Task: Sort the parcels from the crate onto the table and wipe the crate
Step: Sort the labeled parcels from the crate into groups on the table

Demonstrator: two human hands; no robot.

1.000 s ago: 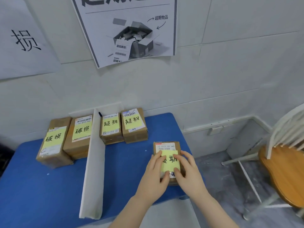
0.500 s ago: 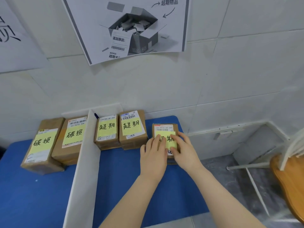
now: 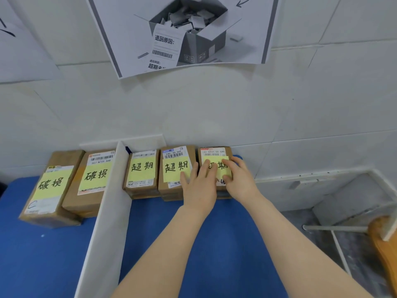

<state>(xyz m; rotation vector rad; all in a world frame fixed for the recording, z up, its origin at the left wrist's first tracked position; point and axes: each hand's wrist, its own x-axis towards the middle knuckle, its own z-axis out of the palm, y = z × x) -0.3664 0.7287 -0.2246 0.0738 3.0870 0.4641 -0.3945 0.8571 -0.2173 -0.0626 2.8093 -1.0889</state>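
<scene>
Head view shows both hands lying flat on one parcel at the back right corner of the table. The left hand lays straight fingers over the left of its yellow note and the right hand covers the right half. Neither hand curls round anything, so I judge this to be a push to square the parcel up, not a carry. The parcel lies close against the wall and just beside the 超期 pair, so the three form one row right of the divider. What shows of its note between the fingers seems to match theirs. Left of the divider lies the 破损 pair, a little askew. The divider evidently splits the table by label, which is why this parcel belongs on the right, under the poster of an open box. A chair edges in at lower right. No crate is in view, so whether more parcels wait or the wiping is done cannot be told.
</scene>
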